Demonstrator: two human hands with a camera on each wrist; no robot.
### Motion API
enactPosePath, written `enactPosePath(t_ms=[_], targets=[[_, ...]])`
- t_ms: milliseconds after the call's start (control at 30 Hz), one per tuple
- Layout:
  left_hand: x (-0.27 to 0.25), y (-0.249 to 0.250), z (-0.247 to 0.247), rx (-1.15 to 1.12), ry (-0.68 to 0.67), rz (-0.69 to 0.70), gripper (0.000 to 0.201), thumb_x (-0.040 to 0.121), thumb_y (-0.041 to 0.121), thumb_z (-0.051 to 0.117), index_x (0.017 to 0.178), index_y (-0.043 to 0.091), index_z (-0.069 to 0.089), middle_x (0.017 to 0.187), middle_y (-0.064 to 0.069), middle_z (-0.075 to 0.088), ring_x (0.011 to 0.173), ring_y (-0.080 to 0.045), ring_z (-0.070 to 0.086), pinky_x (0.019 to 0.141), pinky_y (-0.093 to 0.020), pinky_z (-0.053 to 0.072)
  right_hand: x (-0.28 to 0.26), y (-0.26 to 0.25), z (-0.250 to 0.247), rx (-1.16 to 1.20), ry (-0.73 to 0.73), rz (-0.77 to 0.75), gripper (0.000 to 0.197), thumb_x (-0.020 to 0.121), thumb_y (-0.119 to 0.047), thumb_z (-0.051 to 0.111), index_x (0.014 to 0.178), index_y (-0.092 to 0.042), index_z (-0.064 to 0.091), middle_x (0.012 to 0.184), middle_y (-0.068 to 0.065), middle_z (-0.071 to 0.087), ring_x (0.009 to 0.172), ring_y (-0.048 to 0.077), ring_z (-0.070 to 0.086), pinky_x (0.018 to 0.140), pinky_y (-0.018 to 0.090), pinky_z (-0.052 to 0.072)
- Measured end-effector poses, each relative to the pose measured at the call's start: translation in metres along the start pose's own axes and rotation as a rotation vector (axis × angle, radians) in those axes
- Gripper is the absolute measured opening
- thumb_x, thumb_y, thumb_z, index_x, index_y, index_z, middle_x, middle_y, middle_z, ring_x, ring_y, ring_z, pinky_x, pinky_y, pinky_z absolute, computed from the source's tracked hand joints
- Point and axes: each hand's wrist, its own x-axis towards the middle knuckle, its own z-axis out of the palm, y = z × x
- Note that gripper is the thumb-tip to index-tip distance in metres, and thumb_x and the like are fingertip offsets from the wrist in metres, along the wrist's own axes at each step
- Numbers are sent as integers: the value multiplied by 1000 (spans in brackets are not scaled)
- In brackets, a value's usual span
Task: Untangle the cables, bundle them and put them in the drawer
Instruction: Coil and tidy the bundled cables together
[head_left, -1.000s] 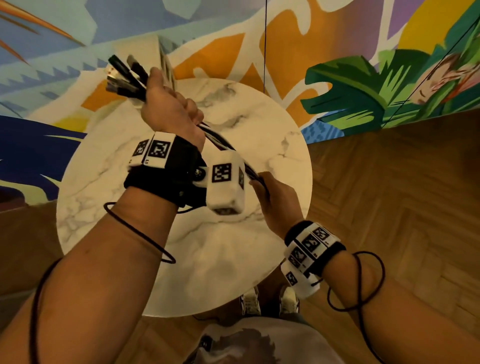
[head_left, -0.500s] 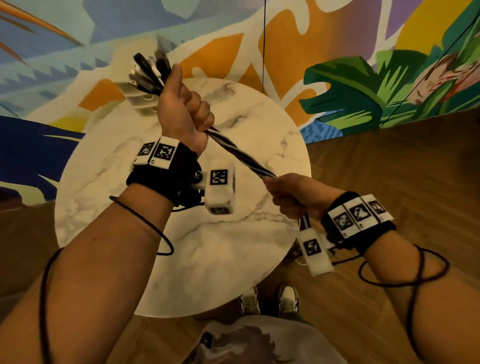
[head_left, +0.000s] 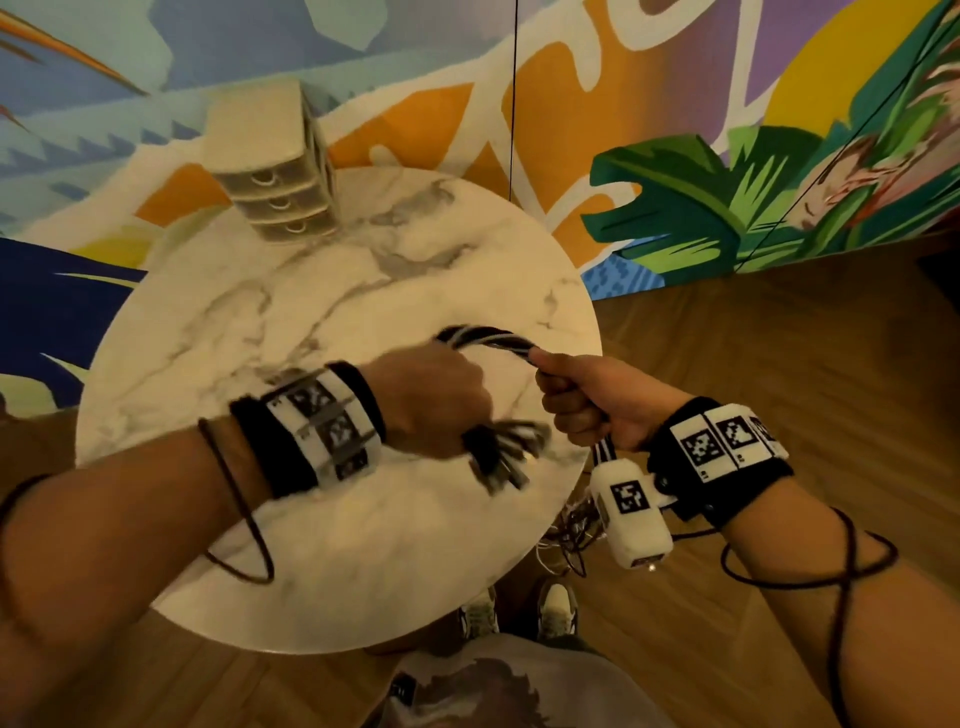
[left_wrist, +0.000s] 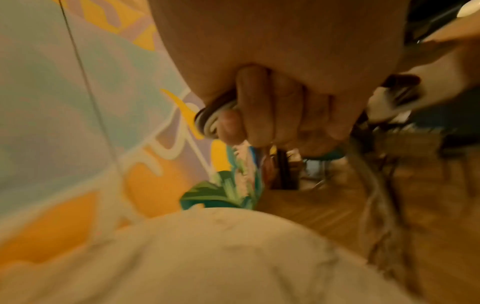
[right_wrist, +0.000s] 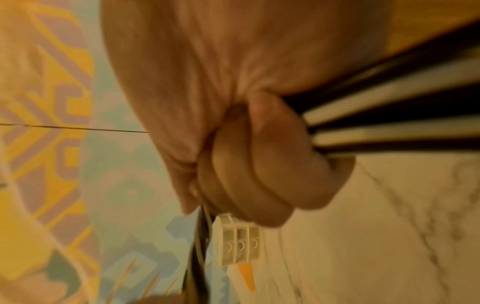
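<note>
A bundle of black and white cables (head_left: 488, 340) arches in a short loop between my two hands above the round marble table (head_left: 311, 545). My left hand (head_left: 431, 402) grips one end in a fist, and the plug ends (head_left: 501, 449) stick out below it, blurred. My right hand (head_left: 576, 400) grips the bundle at the table's right edge; the rest of the cables (head_left: 574, 530) hang down past the rim toward the floor. The left wrist view shows curled fingers (left_wrist: 259, 115) around the cable bend (left_wrist: 207, 117). In the right wrist view black and white strands (right_wrist: 389, 115) leave the fist.
A small beige set of three drawers (head_left: 278, 171) stands at the table's far edge, all shut; it also shows in the right wrist view as drawers (right_wrist: 239, 242). A painted mural wall rises behind. Wooden floor (head_left: 779, 338) lies to the right, my shoes (head_left: 519, 613) below.
My left hand swung down from high near the drawers to just beside my right hand, folding the straight bundle into a loop. The plug ends now point downward. The right hand stayed put.
</note>
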Motion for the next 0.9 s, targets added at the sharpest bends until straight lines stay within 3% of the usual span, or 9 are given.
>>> enactPosePath(t_ms=[200, 300, 367, 467, 533, 567, 667, 767, 900], targets=[[-9, -55, 2, 99, 90, -241, 24, 92, 35, 44, 94, 24, 66, 88, 5, 69, 82, -19, 63, 66, -26, 41, -19, -2, -5, -173, 67, -77, 41, 92, -10, 51, 56, -21, 35, 47, -6, 22, 37, 7, 15, 40, 21, 12], [-3, -42, 20, 20, 602, -112, 4, 76, 18, 65, 75, 17, 61, 64, -2, 64, 56, -27, 60, 50, -29, 46, -25, -12, -4, 76, -37, -166, 42, 71, -8, 62, 57, -22, 25, 47, -6, 14, 37, 9, 10, 40, 19, 10], [9, -28, 31, -123, 963, -33, 14, 70, 12, 63, 70, 18, 51, 54, -4, 55, 45, -25, 51, 46, -28, 41, -28, -18, 9, 207, -171, -232, 31, 65, -11, 58, 53, -22, 32, 48, -6, 12, 38, 11, 9, 41, 19, 10], [19, -3, 21, -752, 1155, -179, 13, 76, 23, 53, 67, 31, 56, 53, 7, 55, 54, -22, 52, 57, -29, 46, -29, -24, 30, 224, -315, -247, 21, 62, -12, 52, 45, -24, 46, 47, -6, 14, 38, 11, 12, 41, 17, 15], [22, 5, 10, -1349, 1108, -369, 33, 87, 20, 52, 62, 31, 70, 53, 13, 56, 57, -16, 56, 63, -28, 50, -29, -26, 36, 230, -410, -214, 22, 64, -11, 50, 49, -25, 42, 46, -7, 16, 37, 11, 13, 40, 16, 16], [25, 6, 6, -1467, 1074, -324, 24, 89, 15, 55, 74, 21, 74, 61, 8, 62, 62, -16, 61, 67, -31, 51, -28, -26, 38, 216, -452, -182, 25, 66, -9, 49, 51, -25, 37, 46, -7, 16, 36, 10, 13, 39, 15, 16], [25, 6, 0, -1687, 896, -228, 9, 87, 25, 62, 83, 22, 71, 84, -2, 72, 83, -20, 69, 73, -32, 57, -23, -22, 42, 145, -522, -90, 32, 69, -8, 49, 56, -24, 25, 46, -7, 18, 36, 9, 14, 40, 17, 15], [32, 4, 4, -1779, 863, -314, 18, 87, 20, 64, 76, 6, 67, 70, -4, 67, 64, -18, 62, 56, -24, 46, -14, -25, 50, 88, -363, -87, 34, 74, -6, 53, 54, -23, 32, 43, -8, 25, 34, 6, 20, 39, 18, 16], [44, -1, 6, -1824, 1073, -613, 22, 83, 24, 68, 70, 7, 65, 58, -4, 55, 55, -16, 50, 56, -27, 41, -4, -21, 51, -420, 238, -298, 24, 87, -14, 61, 65, -11, 52, 49, -1, 50, 44, 16, 49, 49, 26, 44]])
